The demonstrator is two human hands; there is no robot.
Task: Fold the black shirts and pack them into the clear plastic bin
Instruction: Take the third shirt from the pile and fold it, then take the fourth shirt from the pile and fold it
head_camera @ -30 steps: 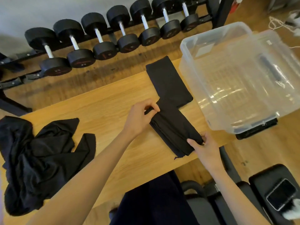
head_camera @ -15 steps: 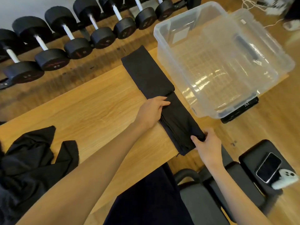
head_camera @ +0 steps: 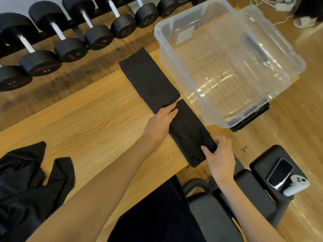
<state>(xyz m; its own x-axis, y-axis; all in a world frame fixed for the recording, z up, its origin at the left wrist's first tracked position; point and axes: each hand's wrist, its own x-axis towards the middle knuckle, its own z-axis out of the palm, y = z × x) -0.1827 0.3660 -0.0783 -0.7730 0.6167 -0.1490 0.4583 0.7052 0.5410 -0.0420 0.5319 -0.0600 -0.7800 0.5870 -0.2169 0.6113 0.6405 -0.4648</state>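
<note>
Head view. A black shirt (head_camera: 167, 105), folded into a long narrow strip, lies diagonally across the right end of the wooden table (head_camera: 83, 119), its far end reaching past the table's back edge and its near end at the front edge. The left hand (head_camera: 160, 124) lies flat on the strip's middle, fingers straight and together, pressing the cloth down. The right hand (head_camera: 219, 157) pinches the near end of the strip, thumb on top and fingers curled behind it. The clear plastic bin (head_camera: 176, 53) stands just beside the strip on the right, with no shirts in it. A heap of unfolded black shirts (head_camera: 29, 182) rests at the table's left end. Dumbbells (head_camera: 70, 42) line a rack beyond the table.
</note>
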